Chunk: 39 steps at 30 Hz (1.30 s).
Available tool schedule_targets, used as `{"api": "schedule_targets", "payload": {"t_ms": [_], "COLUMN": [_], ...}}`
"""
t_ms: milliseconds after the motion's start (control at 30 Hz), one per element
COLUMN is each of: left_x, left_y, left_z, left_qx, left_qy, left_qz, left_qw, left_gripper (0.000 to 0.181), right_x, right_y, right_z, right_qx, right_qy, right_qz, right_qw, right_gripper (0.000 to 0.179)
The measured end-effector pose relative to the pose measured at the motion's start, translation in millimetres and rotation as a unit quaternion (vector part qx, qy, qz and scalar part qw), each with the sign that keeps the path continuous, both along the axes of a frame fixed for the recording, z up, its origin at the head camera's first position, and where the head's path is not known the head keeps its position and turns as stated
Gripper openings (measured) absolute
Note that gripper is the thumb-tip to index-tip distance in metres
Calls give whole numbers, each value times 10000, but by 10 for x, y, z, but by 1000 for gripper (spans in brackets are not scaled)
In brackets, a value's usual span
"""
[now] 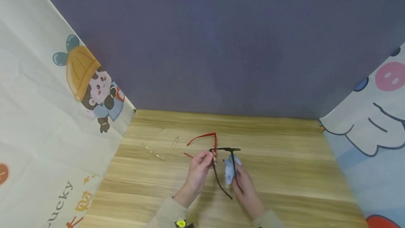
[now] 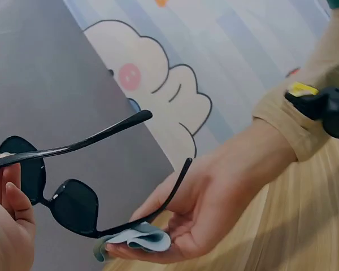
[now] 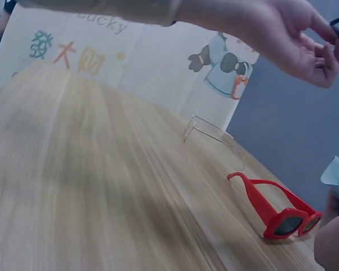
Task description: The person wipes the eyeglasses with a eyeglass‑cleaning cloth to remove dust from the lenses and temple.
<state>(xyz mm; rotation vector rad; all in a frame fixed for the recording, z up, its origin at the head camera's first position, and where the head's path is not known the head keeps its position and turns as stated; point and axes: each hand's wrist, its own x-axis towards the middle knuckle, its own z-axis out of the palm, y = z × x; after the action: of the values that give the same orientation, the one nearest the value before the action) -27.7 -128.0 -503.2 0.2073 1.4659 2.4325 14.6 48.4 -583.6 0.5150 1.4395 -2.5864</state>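
Black sunglasses (image 1: 226, 149) with dark lenses (image 2: 75, 208) are held up over the table, temples unfolded and pointing back toward the person. My left hand (image 1: 197, 171) pinches them at the left hinge corner. In my right hand (image 1: 246, 189) is a crumpled light blue cloth (image 1: 229, 171), gripped against the other temple near its hinge. The left wrist view shows the fingers under the folded cloth (image 2: 141, 237), with the temple running above it. Right behind the left hand, red sunglasses (image 3: 263, 206) rest on the table, partly covered by that hand in the head view.
Farther left on the wooden table (image 1: 284, 171) lie thin metal-framed glasses (image 1: 152, 150). A grey-blue panel (image 1: 202, 45) stands along the back edge. Printed cartoon cloths hang at the left (image 1: 38, 97) and right (image 1: 357, 164) sides.
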Motion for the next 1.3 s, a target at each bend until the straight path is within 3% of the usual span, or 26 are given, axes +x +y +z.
{"api": "schedule_targets", "payload": {"t_ms": [333,467,567,700,833,933,1033,1200,1300], "left_x": [8,20,41,64,64,35,-13,-68,-64], "left_y": [-15,-16,-2,20,30,25,2,-42,-51], "left_z": [-13,3,5,-5,-4,0,2,-6,-19], "left_qx": [-132,8,23,-36,-92,-234,-294,-257,-278], "left_qy": [197,43,-95,-147,-72,56,166,270,158], "left_qz": [62,-70,-192,-278,-160,12,213,407,351], "left_qw": [9997,10000,9998,9995,9998,9997,9992,9985,9989], "left_gripper": [19,18,19,20,19,21,24,19,15], "right_x": [-68,-86,-97,-106,-103,-51,40,192,215], "right_y": [146,229,295,361,347,299,249,212,212], "right_z": [-34,-45,-53,-60,-34,-6,3,-37,-60], "right_qx": [139,59,-358,-935,-592,-72,-74,-369,-297], "right_qy": [-216,130,516,634,504,84,-151,212,125], "right_qz": [5,18,-87,-104,-66,-20,64,577,599], "right_qw": [9997,9999,9980,9935,9969,9999,9998,9974,9977], "right_gripper": [23,15,24,33,28,16,13,22,23]}}
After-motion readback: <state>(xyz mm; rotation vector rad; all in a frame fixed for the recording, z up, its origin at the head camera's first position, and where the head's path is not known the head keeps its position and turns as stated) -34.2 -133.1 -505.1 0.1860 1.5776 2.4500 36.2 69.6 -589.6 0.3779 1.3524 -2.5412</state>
